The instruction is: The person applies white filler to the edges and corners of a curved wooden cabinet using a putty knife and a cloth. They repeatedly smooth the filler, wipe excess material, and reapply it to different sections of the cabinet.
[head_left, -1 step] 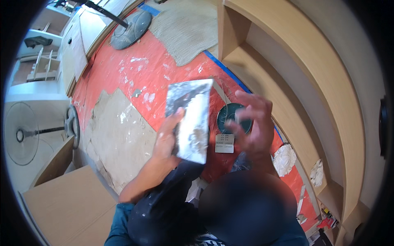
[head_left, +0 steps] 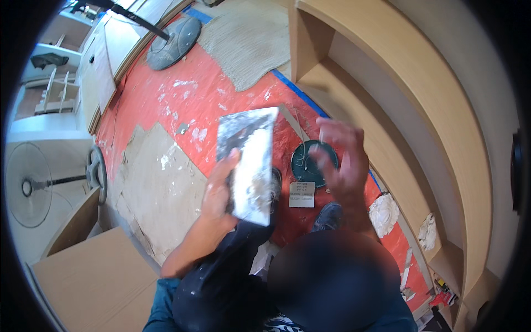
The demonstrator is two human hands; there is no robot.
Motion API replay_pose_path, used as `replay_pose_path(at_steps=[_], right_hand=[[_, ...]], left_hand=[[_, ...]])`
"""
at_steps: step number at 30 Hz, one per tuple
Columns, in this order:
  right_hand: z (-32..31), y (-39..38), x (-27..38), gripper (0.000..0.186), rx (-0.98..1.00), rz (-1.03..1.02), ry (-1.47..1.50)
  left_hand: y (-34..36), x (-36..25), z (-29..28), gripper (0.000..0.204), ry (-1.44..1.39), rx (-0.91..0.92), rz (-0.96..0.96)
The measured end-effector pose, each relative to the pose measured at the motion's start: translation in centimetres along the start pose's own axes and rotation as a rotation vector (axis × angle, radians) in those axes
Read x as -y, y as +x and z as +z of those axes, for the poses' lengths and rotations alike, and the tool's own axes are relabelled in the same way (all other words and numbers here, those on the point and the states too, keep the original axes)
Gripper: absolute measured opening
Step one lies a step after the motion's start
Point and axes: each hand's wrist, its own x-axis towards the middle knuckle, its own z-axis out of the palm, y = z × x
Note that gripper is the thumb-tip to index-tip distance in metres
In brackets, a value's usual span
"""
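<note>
My left hand grips a flat rectangular plate by its left edge, thumb on top. The plate looks like metal, and white paste smears its face; its underside is hidden. To the right, my right hand hangs in the air with fingers curved and apart, nothing visible between them. Below that hand a dark green round disc lies on the red floor covering, partly hidden by the fingers. A small pale card with print rests just nearer to me than the disc.
A curved wooden shelf unit runs along the right, with crumpled white wads beside it. Cardboard pieces cover part of the red sheet. A round stand base stands far left; a fan and cardboard box are at left.
The plate and my left hand have shifted slightly left, showing more of my shoe behind the plate. My right hand stays about where it was, fingers still apart.
</note>
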Motion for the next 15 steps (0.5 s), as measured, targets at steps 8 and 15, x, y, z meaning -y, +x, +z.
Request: replay_pose_path(at_steps=[8, 15], right_hand=[[4.1, 8.2, -25.9, 0.032, -0.134, 0.284, -0.309], [7.4, 13.0, -28.4, 0.038, -0.322, 0.109, -0.657]], left_hand=[[-0.7, -1.0, -0.1, 0.035, 0.004, -0.101, 0.073], [0.0, -1.2, -3.3, 0.041, 0.094, -0.114, 0.127]])
